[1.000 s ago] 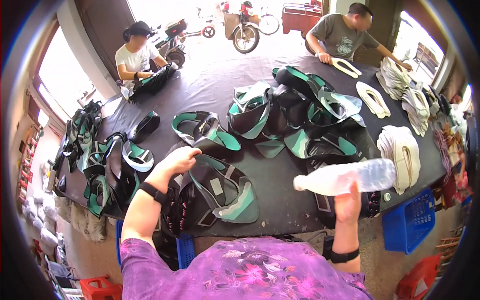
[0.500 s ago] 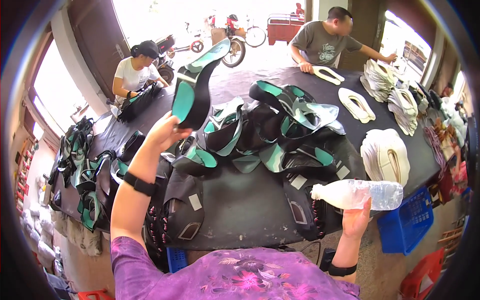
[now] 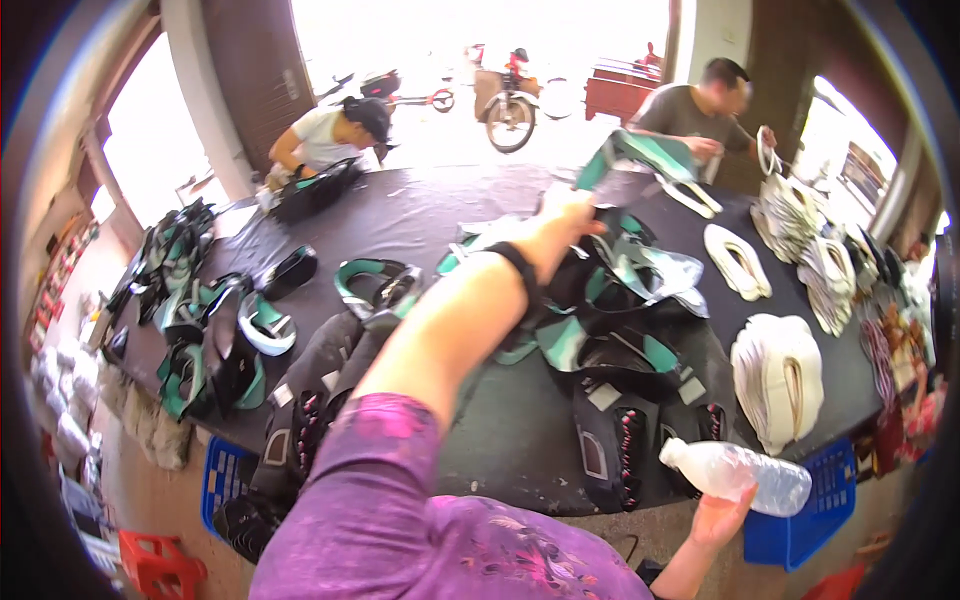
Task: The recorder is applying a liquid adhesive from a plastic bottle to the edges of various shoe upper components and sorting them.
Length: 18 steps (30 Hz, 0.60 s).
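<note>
My left arm reaches far across the table, and my left hand [image 3: 570,212] is closed on a black shoe upper with teal lining [image 3: 655,152]. The upper is held out over the heap, slanting to the right; motion smears it and my fingers. A clear plastic bottle [image 3: 745,472] lies tilted in my right hand [image 3: 720,517], in front of the table's near right edge. My right fingers are wrapped round its lower side. Below my left hand is a heap of similar black and teal shoe uppers [image 3: 640,290], partly hidden by my forearm.
More uppers [image 3: 185,310] are piled at the left of the dark table [image 3: 500,450]. White sole-shaped pieces [image 3: 775,380] lie stacked at the right. Two people work across the table. Blue crates [image 3: 800,530] stand below its edge, and a red stool [image 3: 160,565] is at lower left.
My left hand has swung right and away from me with the shoe upper. My right hand and the bottle are lower and more tilted. The person at far right has drawn their hands together.
</note>
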Tool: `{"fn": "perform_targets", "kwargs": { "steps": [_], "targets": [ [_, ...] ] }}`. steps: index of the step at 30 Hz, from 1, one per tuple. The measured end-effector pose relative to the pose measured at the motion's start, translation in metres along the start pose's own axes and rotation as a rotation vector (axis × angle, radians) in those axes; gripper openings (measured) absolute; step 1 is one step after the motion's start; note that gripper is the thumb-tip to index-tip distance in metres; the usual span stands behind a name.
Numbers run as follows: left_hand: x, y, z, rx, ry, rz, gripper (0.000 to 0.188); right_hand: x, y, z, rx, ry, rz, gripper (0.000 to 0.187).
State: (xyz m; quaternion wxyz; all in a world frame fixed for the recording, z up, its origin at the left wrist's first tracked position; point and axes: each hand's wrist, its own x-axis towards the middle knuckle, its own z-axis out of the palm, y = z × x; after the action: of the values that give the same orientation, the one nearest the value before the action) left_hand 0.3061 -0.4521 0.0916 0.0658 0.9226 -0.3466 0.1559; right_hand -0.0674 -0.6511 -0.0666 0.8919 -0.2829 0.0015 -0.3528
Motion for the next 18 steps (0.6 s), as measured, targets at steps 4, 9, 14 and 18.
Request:
{"fn": "perform_targets", "kwargs": {
  "steps": [4, 9, 14, 18],
  "targets": [
    [0.008, 0.042, 0.025, -0.845, 0.022, -0.81, 0.034, -0.001, -0.002, -0.008, -0.118, -0.066, 0.076, 0.046],
    [-0.025, 0.065, 0.024, -0.935, 0.193, -0.606, 0.045, -0.004, 0.014, 0.013, 0.005, -0.034, 0.127, 0.043],
    [-0.086, -0.009, 0.028, -0.753, 0.215, -0.359, 0.043, -0.006, 0.044, 0.059, -0.22, -0.124, 0.093, 0.048],
    [-0.185, -0.105, -0.012, -0.61, 0.27, -0.56, 0.029, 0.0, 0.064, 0.046, -0.251, -0.015, 0.153, 0.05]
  ]
}}
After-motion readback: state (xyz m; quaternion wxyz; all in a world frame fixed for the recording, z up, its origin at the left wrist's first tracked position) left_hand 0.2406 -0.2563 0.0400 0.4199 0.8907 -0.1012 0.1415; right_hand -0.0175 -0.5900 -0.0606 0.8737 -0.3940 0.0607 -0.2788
